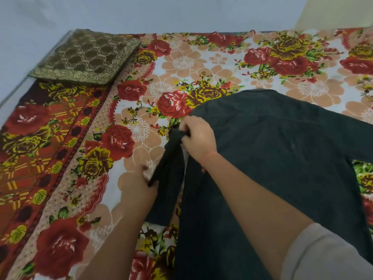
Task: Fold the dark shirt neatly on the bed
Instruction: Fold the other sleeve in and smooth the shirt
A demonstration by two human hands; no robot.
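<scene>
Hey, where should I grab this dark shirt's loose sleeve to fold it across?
Take the sleeve at its two ends: the bunched top by the shoulder, which your right hand pinches, and the cuff end nearest you. Come from the left: it lies as a narrow strip off the dark shirt's left edge, with bare bedsheet beside it.

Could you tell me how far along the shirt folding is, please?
Early. Done: the dark shirt lies spread on the bed. In hand: right hand and left hand hold one sleeve, bunched near the shoulder. Left: the other sleeve lies outstretched, and the body is unfolded.
</scene>
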